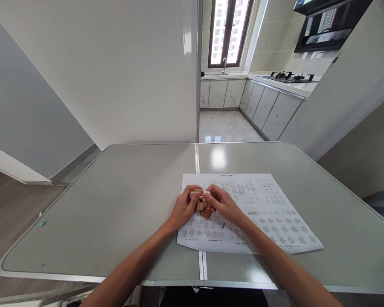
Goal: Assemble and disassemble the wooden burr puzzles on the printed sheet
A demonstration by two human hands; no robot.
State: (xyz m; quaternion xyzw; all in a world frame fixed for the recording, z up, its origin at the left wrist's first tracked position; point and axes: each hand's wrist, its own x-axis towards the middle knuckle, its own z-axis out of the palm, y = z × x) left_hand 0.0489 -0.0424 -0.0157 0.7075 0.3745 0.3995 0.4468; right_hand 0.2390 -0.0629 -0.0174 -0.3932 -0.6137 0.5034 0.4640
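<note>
A small wooden block puzzle made of light tan pieces is between my two hands, over the left part of a printed sheet. My left hand has its fingers closed around the puzzle's left side. From the right, my right hand pinches at the puzzle's upper right, where a pale piece shows at the fingertips. A darker brown wooden piece sticks out at the lower right of the puzzle. The fingers partly hide how the pieces fit together.
The white paper sheet, printed with rows of small puzzle diagrams, lies under my hands. It rests on a grey folding table with a metal seam across its middle. A small green bit lies near the left edge.
</note>
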